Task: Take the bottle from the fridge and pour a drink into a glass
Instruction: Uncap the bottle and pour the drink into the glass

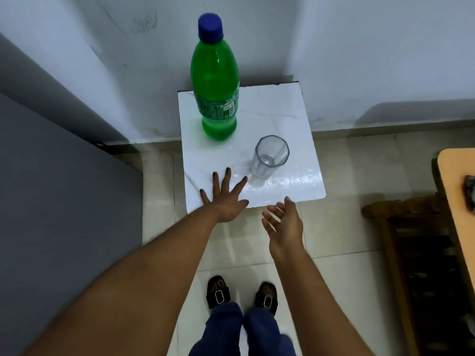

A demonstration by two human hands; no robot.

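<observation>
a room in a home, by the look of it; glossy pale floor tiles (347, 227) run to a painted white wall (359, 47) with scuffs and a skirting strip at 12 o'clock; a small white table (282, 109) stands in the corner; carved wooden furniture (411, 253) at 3 o'clock; a grey appliance side (51, 201) at 9 o'clock; sandalled feet (218, 291) at 6 o'clock

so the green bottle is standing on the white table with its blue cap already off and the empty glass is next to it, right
Not quite: the blue cap is on, not off. The head view shows it closing the neck of the green bottle. The rest holds: the bottle stands upright on the white table, and the empty glass is next to it, apart from it.
</observation>
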